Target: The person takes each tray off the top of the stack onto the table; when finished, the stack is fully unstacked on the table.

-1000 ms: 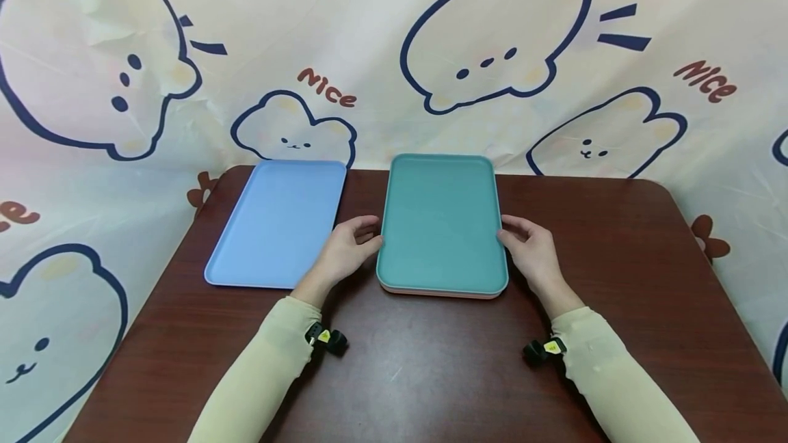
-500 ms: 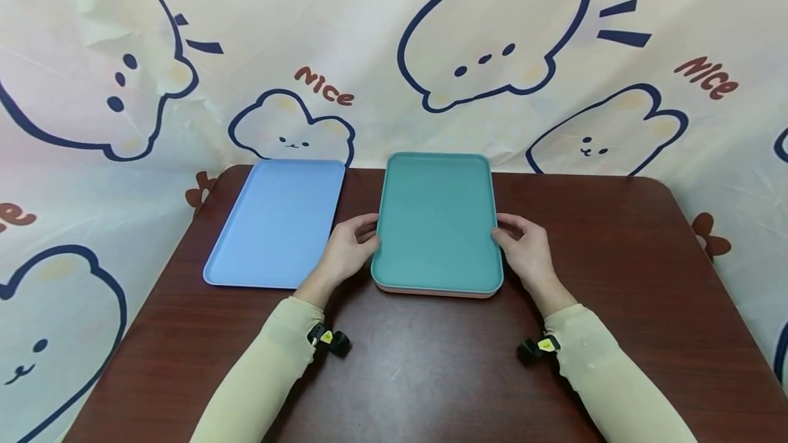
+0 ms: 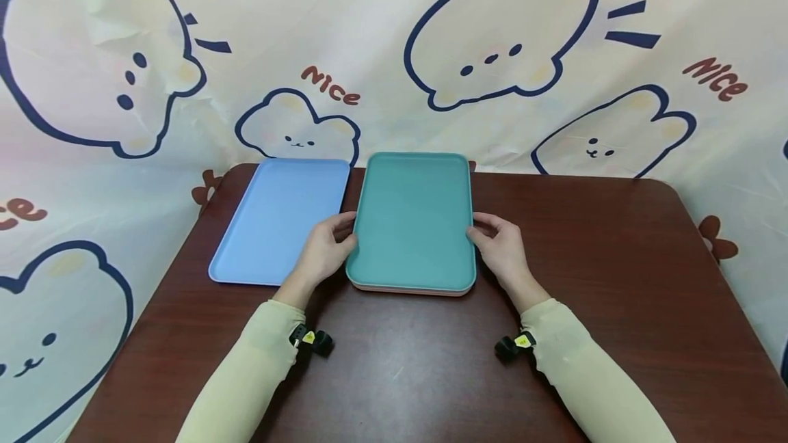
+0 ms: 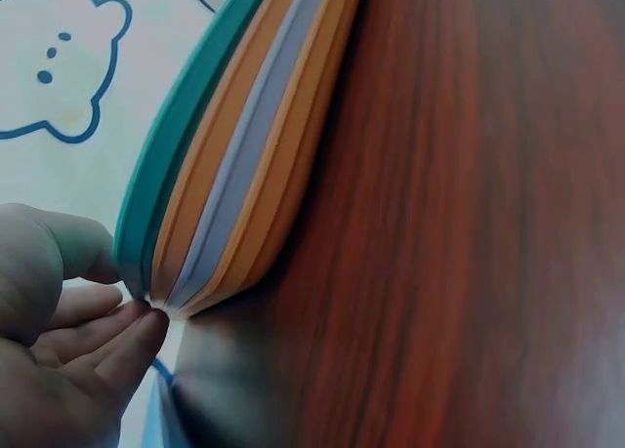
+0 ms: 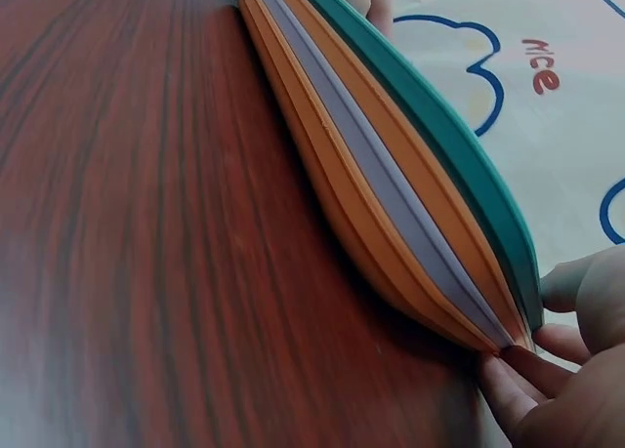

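Observation:
A stack of rectangular trays [image 3: 412, 224] lies on the table with a teal one on top. Both wrist views show its layered edge: teal, orange, lavender [image 4: 234, 175] and orange. My left hand [image 3: 324, 245] holds the stack's left side, thumb at the teal rim and fingertips lower against the edges. On the opposite side, my right hand [image 3: 501, 246] holds it the same way, fingertips [image 5: 503, 385] by the lowest orange edge. Left of the stack lies a single light blue tray [image 3: 280, 221], its right edge partly behind my left hand.
The dark brown wooden table [image 3: 603, 292] carries everything. Behind it hangs a pale curtain [image 3: 382, 39] printed with cartoon outlines. A black wrist device [image 3: 312, 339] sits on the left sleeve, another [image 3: 514, 346] on the right.
The tray stack has slid left along with both hands, narrowing the gap to the light blue tray. The blue tray stays in place.

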Tool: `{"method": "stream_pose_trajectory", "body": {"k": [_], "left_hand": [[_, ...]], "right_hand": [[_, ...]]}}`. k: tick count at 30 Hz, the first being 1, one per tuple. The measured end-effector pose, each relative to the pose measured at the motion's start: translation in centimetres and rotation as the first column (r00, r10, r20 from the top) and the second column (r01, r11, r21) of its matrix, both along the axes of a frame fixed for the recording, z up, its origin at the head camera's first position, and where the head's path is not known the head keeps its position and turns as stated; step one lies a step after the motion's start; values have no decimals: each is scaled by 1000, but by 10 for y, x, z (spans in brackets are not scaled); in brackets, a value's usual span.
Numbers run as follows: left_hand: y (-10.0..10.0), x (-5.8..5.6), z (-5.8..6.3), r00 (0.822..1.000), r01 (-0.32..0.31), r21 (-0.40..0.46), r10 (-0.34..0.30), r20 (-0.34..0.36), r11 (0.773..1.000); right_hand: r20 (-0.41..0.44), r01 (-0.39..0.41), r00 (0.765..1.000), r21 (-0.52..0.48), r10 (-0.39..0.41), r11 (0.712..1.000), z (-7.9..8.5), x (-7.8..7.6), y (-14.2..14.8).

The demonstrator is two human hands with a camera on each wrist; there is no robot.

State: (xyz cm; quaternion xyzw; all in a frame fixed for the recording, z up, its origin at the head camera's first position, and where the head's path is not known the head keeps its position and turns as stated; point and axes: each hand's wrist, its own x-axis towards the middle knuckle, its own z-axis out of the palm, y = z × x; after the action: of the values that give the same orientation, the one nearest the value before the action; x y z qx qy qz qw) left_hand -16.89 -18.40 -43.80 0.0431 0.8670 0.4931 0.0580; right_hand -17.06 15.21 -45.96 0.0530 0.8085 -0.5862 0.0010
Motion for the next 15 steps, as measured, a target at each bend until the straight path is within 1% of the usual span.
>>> {"method": "stream_pose_trajectory", "body": {"k": [4,6,10,15], "left_hand": [[-11,1,0,998,-12,-98,6,-57,995],[-16,2,0,998,-16,-113,9,-61,993],[-26,1,-2,999,-15,-103,11,-40,995],[-35,-2,-6,1000,-11,-41,11,-1,999]], "right_hand": [[-4,-11,1000,-5,11,1000,-1,-1,-11],[-9,-20,1000,-9,20,1000,-1,-2,-17],[-20,-31,999,-17,31,999,-2,-4,-27],[-21,-29,999,-27,28,999,-1,-6,-37]]}}
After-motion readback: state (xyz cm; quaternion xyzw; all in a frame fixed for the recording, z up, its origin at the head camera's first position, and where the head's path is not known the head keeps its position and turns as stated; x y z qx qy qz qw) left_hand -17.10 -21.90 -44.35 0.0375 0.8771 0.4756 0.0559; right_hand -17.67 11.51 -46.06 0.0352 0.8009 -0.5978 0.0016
